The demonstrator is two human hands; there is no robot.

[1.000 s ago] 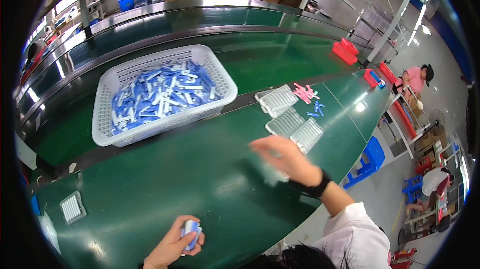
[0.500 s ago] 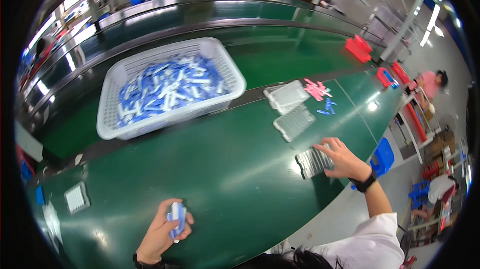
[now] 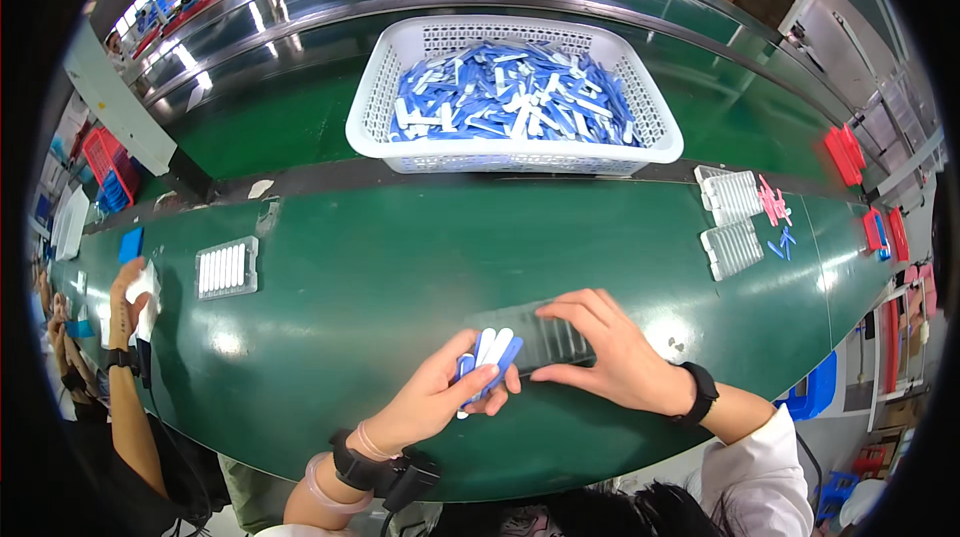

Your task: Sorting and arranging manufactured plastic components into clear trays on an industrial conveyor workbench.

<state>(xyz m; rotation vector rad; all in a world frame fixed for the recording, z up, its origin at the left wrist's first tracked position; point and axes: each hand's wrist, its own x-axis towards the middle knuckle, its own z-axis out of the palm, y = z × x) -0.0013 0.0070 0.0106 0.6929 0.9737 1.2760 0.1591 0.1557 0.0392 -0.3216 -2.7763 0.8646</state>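
In my left hand [image 3: 425, 402] I clutch a small bunch of slim blue-and-white plastic pieces [image 3: 492, 355], their rounded ends showing past my fingers. My right hand [image 3: 635, 362] has thumb and fingers around the right end of a clear ribbed plastic tray [image 3: 548, 339]. The tray is low over the green table or on it, just right of the bunch; its near left part is hidden by my left hand, and its outline is blurred. Behind both hands stands a white perforated basket [image 3: 370, 132] heaped with similar blue-and-white pieces.
A clear tray with white pieces in a row [image 3: 226, 269] lies at left, near a co-worker's hand [image 3: 130, 302]. At right are stacked clear trays [image 3: 735, 249], pink pieces [image 3: 770, 202] and loose blue pieces [image 3: 783, 244]. A white post [image 3: 125, 92] rises at far left.
My right hand has brought the clear tray leftward, close to my left hand, which still holds its bunch. The view has turned left, so the basket sits more central and the co-worker's arm shows.
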